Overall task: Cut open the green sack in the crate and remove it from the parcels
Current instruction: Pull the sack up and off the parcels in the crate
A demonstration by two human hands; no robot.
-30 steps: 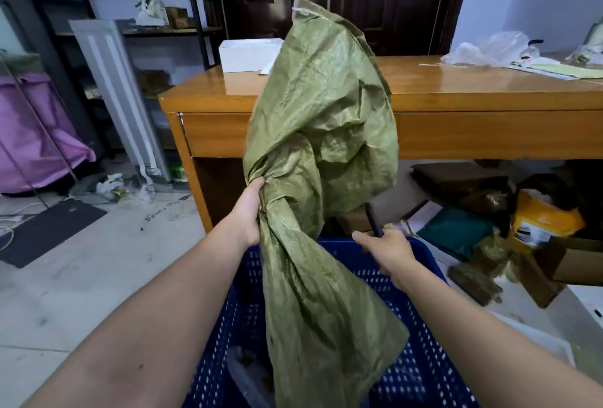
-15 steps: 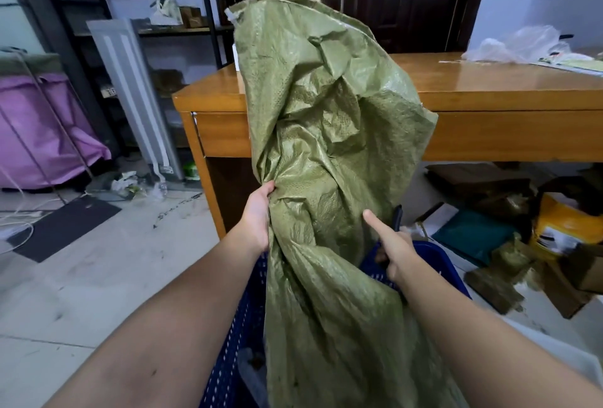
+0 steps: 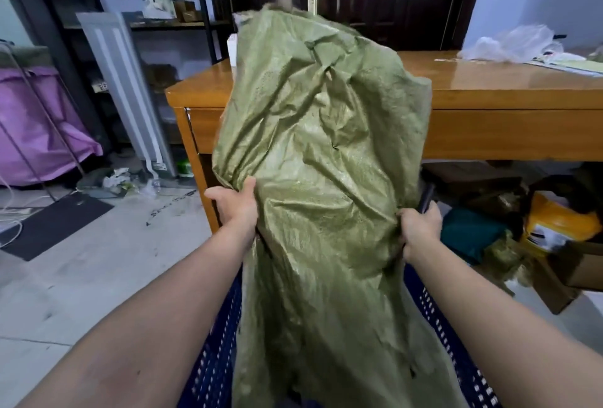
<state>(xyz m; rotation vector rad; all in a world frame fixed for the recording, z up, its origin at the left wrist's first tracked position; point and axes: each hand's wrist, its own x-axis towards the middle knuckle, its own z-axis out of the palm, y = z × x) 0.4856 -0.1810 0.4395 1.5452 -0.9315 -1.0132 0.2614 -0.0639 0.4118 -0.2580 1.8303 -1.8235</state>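
The green woven sack [image 3: 319, 179] hangs crumpled and limp in front of me, its top lifted to desk height and its lower end trailing down into the blue perforated crate [image 3: 212, 371]. My left hand [image 3: 238, 208] grips the sack's left edge. My right hand [image 3: 419, 228] pinches its right edge while also holding a dark knife handle [image 3: 426, 196] that sticks up behind the fingers. The sack hides the crate's inside, so no parcels show there.
A wooden desk [image 3: 489, 91] stands just behind the sack. Boxes and an orange package [image 3: 554, 221] lie on the floor under it at right. A purple-covered rack [image 3: 39, 123], a white panel [image 3: 127, 94] and floor litter are at left.
The sack has spread wider and swung up in front of me. My right hand, earlier apart from it near the crate rim, now grasps the sack's right edge. My left hand keeps its hold.
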